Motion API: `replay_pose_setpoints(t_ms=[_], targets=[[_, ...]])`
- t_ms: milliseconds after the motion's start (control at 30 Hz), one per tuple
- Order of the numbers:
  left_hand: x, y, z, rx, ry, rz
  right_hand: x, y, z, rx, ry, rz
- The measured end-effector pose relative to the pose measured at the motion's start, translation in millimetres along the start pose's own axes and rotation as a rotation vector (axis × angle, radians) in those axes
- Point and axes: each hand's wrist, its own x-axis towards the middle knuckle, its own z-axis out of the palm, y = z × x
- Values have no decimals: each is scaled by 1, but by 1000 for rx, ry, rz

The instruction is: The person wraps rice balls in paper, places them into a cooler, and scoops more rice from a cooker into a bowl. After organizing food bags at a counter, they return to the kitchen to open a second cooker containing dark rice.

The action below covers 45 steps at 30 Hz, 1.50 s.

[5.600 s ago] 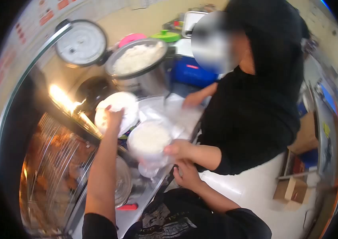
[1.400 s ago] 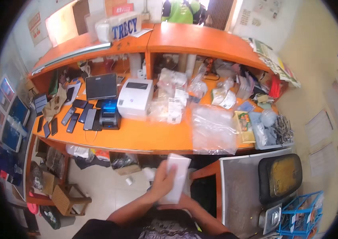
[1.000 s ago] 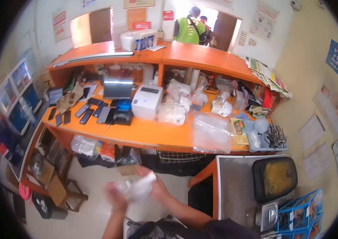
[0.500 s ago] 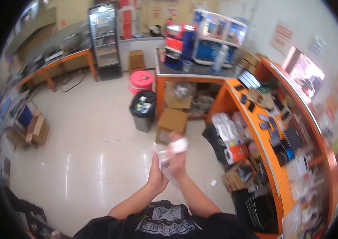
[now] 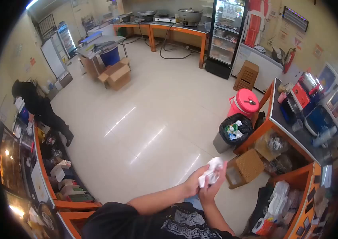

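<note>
A crumpled white tissue (image 5: 213, 169) is bunched between my two hands in front of my body. My left hand (image 5: 194, 182) presses on it from the left with closed fingers. From the right, my right hand (image 5: 212, 190) is wrapped against the same tissue. Some fingertips are hidden behind the white folds. Beyond my hands, to the right, stands a brown woven stool (image 5: 247, 167).
A trash bin with a black liner (image 5: 219, 142) stands beside a pink lidded bucket (image 5: 243, 102). An open cardboard box (image 5: 118, 77) lies on the floor further left. Another person in dark clothes (image 5: 43, 107) leans over the left counter. Orange-edged counters (image 5: 310, 201) run along the right.
My view has swung left, so the room shifts rightward and the left counter with the other person appears. Both hands keep hold of the white tissue, now more bunched.
</note>
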Motion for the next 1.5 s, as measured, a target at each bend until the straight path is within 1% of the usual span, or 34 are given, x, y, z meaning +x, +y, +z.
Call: replay_pose_setpoints(t_ms=[33,100,167,200,233,267,300,333,367,400,433,500,533,667,767,800,833,867,900,933,967,1000,1033,1067,1100,1133,1167,1200,1233,1267,1300,1367,1433,1500], targets=[[28,2,-8,71,47,46,21,13,0,159,144,116],[95,-9,-33,210,95,77,62,37,-25,-215,-173,63],[151,-29,-17,590,236,457,95,72,-41,-114,-184,344],[175,-24,-25,582,156,560,101,102,-44,-196,-137,327],[191,-24,-1,748,39,680,108,132,-48,-279,-88,315],[207,-27,25,890,-74,816,149,117,-60,402,-21,467],[196,-17,76,1152,-269,1048,175,127,-69,338,81,643],[207,-18,73,1378,-395,1142,185,141,-79,370,124,682],[221,-13,79,1474,-556,1247,193,153,-89,398,185,691],[242,-10,88,1548,-689,1375,204,165,-98,432,236,710],[255,-4,96,1560,-782,1401,212,174,-104,460,297,719],[270,-1,102,1569,-867,1544,217,185,-114,505,400,712],[267,-8,129,1429,-874,1637,221,191,-119,521,454,709],[380,-26,139,1192,-965,959,253,235,-144,603,621,692],[443,-25,125,1056,-888,508,264,253,-142,677,705,651],[450,-27,136,1335,-999,672,266,255,-143,724,721,620],[456,-31,141,1280,-881,530,267,259,-144,785,731,571],[465,-30,141,1341,-860,400,262,251,-150,904,610,433],[477,-30,139,1298,-635,89,256,243,-155,1026,476,306],[492,-25,136,1226,-486,-68,221,302,-159,851,606,757],[531,-17,112,1024,-394,-325,206,305,-156,524,600,848],[583,-11,62,1061,-269,-360,176,322,-156,422,727,929],[627,-2,-5,1049,-320,-264,148,315,-160,317,772,954],[656,18,-48,977,-245,-380,122,315,-156,1,815,1030],[660,41,-46,1214,-77,-409,96,316,-153,-311,851,1135],[662,65,-46,1324,-84,-448,-2,349,-150,-823,654,976],[663,82,-49,1287,-93,-514,-6,321,-135,-906,850,1219],[675,93,-59,1264,-7,-579,-62,314,-121,-1054,686,1278],[685,103,-70,1240,73,-655,-104,306,-98,-947,815,1598],[696,111,-71,1206,119,-612,-100,278,-62,-787,910,1785],[704,110,-70,1168,163,-567,-164,278,-26,-773,834,1923],[729,96,-71,1212,226,-455,-202,249,51,-393,852,2199],[764,66,-87,1371,255,-315,-203,225,112,16,963,2308],[829,50,-126,1217,247,-345,-190,216,151,246,1100,2290]])
